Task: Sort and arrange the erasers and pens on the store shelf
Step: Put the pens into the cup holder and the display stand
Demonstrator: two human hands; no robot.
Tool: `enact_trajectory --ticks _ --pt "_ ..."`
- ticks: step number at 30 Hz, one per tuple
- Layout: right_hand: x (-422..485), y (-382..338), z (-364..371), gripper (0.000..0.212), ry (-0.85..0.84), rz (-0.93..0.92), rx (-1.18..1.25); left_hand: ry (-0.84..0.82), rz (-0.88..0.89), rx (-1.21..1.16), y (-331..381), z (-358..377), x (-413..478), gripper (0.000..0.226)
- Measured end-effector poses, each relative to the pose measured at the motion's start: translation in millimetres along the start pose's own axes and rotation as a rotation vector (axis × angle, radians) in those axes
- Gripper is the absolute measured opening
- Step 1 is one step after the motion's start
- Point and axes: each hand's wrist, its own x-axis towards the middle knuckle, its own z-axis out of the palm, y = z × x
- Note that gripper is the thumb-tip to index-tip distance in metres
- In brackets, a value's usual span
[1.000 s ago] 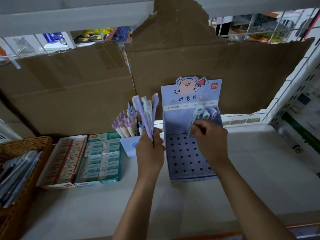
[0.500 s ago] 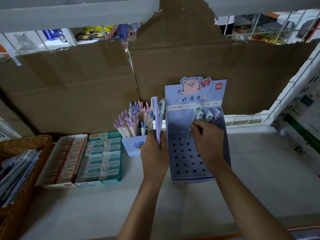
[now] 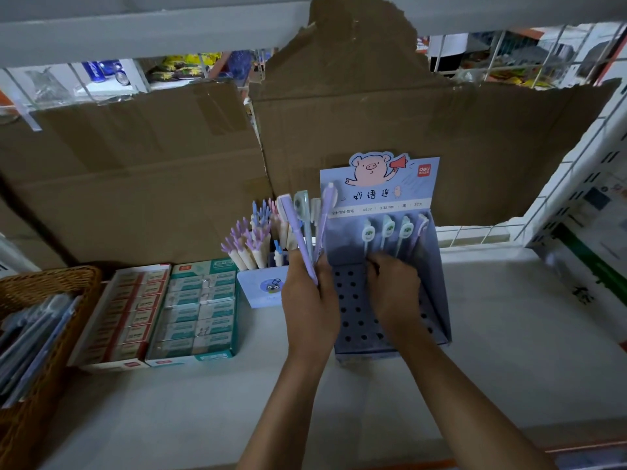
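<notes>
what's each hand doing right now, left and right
Left hand: closed around a bunch of pens.
Right hand: over the display box holes; grip cannot be told.

A single head-worn wide-angle camera looks forward and steeply down from close above the shelf (image 3: 509,334), facing its cardboard backing (image 3: 135,184), with both forearms reaching in from the bottom edge.
</notes>
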Motion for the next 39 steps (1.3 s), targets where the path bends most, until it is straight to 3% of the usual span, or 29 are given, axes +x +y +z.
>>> enact_trajectory --ticks 3,6,10,15,18,21,26,30,34,39 --pt "-9 2 -1 0.022 0.004 0.013 -0.044 0.006 -0.059 -0.057 -3 1 0 0.015" --pt "-30 -8 -14 0.014 0.102 -0.083 0.167 -0.023 -0.152 -0.166 0 0 0 0.030" --pt "-39 -33 -48 0.012 -0.205 -0.050 0.623 -0.143 -0.306 -0.456 12 -4 1 0.019" --pt "-33 -38 -64 0.013 -0.371 -0.135 0.757 -0.159 -0.340 -0.623 17 -6 5 0.022" --pt "-31 -38 -62 0.012 -0.358 -0.173 0.715 -0.116 -0.365 -0.626 17 -6 6 0.010" --pt "-29 -38 -60 0.016 -0.337 -0.181 0.648 -0.077 -0.349 -0.554 18 -6 6 0.041" --pt "-31 -38 -60 0.015 -0.411 -0.159 0.610 -0.082 -0.332 -0.479 20 -8 7 0.019" --pt "-30 -41 -55 0.006 -0.271 -0.128 0.560 -0.042 -0.315 -0.401 19 -7 7 0.025" --pt "-19 -35 -51 0.011 -0.158 -0.175 0.319 0.048 -0.203 -0.265 10 -5 5 0.044" --pt "-7 -17 -35 0.018 0.024 -0.200 0.184 0.126 -0.114 -0.113 3 -5 8 0.013"
